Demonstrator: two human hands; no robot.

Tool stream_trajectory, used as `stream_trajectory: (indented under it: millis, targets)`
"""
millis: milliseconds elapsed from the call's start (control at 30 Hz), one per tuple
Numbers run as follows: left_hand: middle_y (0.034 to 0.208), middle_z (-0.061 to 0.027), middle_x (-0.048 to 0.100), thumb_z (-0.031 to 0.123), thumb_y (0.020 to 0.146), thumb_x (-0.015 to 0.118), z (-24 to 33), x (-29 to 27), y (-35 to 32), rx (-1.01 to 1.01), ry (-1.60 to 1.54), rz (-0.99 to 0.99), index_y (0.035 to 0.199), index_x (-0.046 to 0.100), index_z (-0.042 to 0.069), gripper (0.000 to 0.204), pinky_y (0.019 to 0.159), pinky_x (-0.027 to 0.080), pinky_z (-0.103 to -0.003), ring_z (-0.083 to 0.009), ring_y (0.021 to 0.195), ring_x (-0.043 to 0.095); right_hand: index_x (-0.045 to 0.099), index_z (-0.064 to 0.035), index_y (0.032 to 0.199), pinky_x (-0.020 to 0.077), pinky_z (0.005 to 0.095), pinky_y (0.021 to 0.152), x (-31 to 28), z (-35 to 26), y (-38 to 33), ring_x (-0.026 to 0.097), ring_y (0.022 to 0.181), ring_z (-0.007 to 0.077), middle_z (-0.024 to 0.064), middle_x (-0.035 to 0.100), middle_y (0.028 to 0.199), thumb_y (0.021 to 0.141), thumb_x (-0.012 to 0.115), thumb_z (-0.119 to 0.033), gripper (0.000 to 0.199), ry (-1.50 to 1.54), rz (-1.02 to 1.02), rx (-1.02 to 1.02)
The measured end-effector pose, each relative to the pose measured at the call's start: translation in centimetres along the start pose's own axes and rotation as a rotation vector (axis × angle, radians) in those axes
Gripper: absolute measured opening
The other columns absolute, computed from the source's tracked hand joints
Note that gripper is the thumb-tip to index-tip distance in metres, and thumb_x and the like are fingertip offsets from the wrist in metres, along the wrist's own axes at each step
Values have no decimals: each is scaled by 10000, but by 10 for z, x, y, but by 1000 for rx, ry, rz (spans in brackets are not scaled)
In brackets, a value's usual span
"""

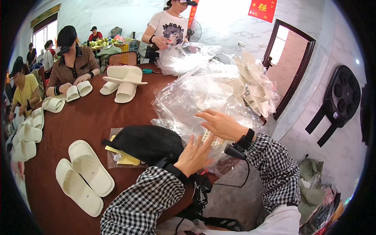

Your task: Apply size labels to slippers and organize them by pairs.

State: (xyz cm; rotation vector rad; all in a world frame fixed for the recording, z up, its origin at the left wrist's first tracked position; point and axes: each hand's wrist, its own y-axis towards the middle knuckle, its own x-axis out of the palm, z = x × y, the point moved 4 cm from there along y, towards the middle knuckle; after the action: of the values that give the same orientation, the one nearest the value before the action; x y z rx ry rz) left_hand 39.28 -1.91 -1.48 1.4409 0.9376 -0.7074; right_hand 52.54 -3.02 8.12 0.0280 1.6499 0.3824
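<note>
From the head view I see my left hand (194,154) laid flat, fingers spread and pointing up and away, pressing on the near edge of the bag pile (203,92); it grips nothing. My right hand (221,124) hovers just above and right of it, fingers held apart and pointing left, resting on the same clear plastic, also clamped on nothing. The pile heaps on the right side of the brown table (86,121), its long axis running from my hands away toward the far edge, so the bulk lies beyond and above both palms. Just left of my left hand sits a black mesh bag (147,143), over yellow sheets (123,156). Two white slippers (84,176) lie side by side nearer left, toes pointing away-left.
</note>
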Motion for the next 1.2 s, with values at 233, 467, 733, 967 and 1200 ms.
stream_trajectory:
  millis: [233,467,733,967,1200]
  targets:
    - [1396,-217,491,104,825,650,-18,-66,-34,-308,-377,92,1311,516,-71,534,1016,429,-465,-354,1188,541,431,-79,1451,471,427,983,38,55,-34,569,1167,392,239,556,1286,1006,518,-391,550,59,-192,73]
    - [1416,-177,468,214,803,735,-30,-68,-72,-224,-208,12,1494,358,-4,817,1148,256,-578,-341,1365,410,502,-117,1398,499,504,897,56,12,-42,577,1143,315,130,546,1298,880,648,-264,559,-575,-169,70]
    - [1361,-95,536,272,786,752,-19,-57,-57,-54,-50,-17,1155,644,8,466,1135,297,-554,-285,1267,494,552,-100,1344,434,511,989,52,-19,-41,458,1310,301,136,480,1424,888,671,-279,504,-291,-131,-275]
    - [1255,-48,599,157,795,703,-21,-44,-60,6,-17,136,1066,682,57,290,1080,376,-499,-261,1226,526,541,-162,1411,424,524,988,63,-6,-53,435,1309,336,169,461,1409,853,676,-536,685,-162,-341,-84]
    - [1298,-18,565,127,777,690,-15,-55,-53,134,-63,-59,1084,691,67,312,1114,328,-539,-268,1326,444,514,-236,1432,427,605,974,57,-8,-50,396,1343,383,178,414,1436,754,721,-635,814,-143,-504,-19]
